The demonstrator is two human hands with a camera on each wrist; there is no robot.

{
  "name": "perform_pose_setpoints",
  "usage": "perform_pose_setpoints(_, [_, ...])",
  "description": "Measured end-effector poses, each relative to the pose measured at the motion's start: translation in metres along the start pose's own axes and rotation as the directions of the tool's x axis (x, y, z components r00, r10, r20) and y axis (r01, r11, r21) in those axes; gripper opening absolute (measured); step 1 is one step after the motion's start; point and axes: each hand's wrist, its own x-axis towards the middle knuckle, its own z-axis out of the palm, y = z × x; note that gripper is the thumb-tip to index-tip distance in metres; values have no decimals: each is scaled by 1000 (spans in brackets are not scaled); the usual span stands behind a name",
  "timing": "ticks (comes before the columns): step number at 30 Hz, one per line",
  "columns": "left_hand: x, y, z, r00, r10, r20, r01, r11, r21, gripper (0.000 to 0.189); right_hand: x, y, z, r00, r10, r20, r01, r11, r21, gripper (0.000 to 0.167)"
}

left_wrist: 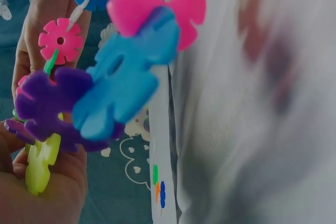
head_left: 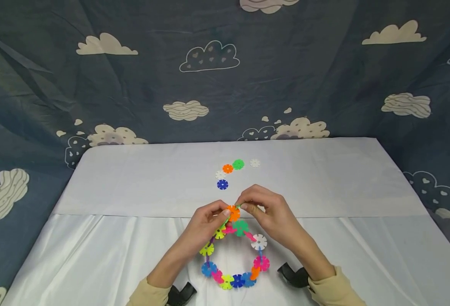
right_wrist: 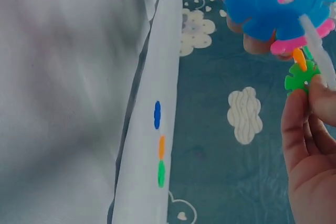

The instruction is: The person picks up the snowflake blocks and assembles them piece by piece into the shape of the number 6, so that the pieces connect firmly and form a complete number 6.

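Observation:
A ring of slotted plastic flower discs [head_left: 237,280], in pink, blue, yellow, green, white, orange and purple, hangs below both hands in the head view. My left hand [head_left: 205,223] pinches its top end by an orange disc [head_left: 233,213], thumb on the near side. Opposite, my right hand [head_left: 272,212] pinches a green disc [right_wrist: 299,77] between thumb and fingertips. In the head view this green disc is edge-on, meeting the orange disc's upper right edge. Close to the left wrist camera, a purple disc [left_wrist: 47,103] and a blue disc [left_wrist: 118,80] partly hide the left hand.
Loose discs lie flat beyond the hands on the white-covered table [head_left: 133,182]: dark blue [head_left: 222,184], white [head_left: 220,174], orange [head_left: 227,168], green [head_left: 238,164], and another white disc [head_left: 255,162]. Black wrist devices [head_left: 294,276] sit at both sleeves. A dark cloud-print cloth [head_left: 209,89] hangs behind.

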Motion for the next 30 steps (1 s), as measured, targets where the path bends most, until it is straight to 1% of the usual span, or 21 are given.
perform_pose_setpoints(2, [0, -1, 1, 1000, -3, -14, 3, 1000, 6, 23, 0, -2, 0, 1000, -22, 1, 22, 999, -28, 23])
perform_pose_setpoints(5, [0, -1, 2, 999, -14, -40, 15, 1000, 13, 22, 1, -1, 2, 999, -35, -1, 35, 999, -34, 22])
perform_pose_setpoints(10, [0, -2, 4, 998, -22, -60, 23, 1000, 17, 21, 1, 3, 6, 1000, -29, 10, 29, 999, -29, 23])
perform_pose_setpoints(14, [0, -3, 4, 998, -5, -64, 7, 1000, 25, 22, 0, 5, 9, 1000, -16, -6, 16, 999, -41, 25])
perform_pose_setpoints(16, [1, -5, 4, 998, -2, -64, 4, 1000, 29, 22, -1, 5, 10, 1000, 17, -8, -18, 999, -32, 25])
perform_pose_setpoints(20, [1, -7, 2, 998, -15, -55, 17, 999, 29, 22, -2, 9, 11, 993, 118, 15, -118, 993, 8, 25])
perform_pose_setpoints(23, [1, -6, 1, 998, -35, -50, 36, 999, 21, 20, -1, 20, 9, 979, 200, 33, -202, 977, 70, 24])
perform_pose_setpoints(26, [2, -5, -1, 998, -50, -49, 51, 999, 17, 20, 6, 37, 3, 965, 255, 62, -261, 959, 111, 22])
perform_pose_setpoints(28, [2, -5, -1, 997, -59, -43, 60, 998, 14, 20, 14, 47, 0, 956, 275, 99, -283, 956, 78, 22])
perform_pose_setpoints(30, [1, -5, -2, 997, -66, -43, 67, 998, 15, 20, 27, 55, -2, 950, 277, 147, -282, 959, 11, 22])
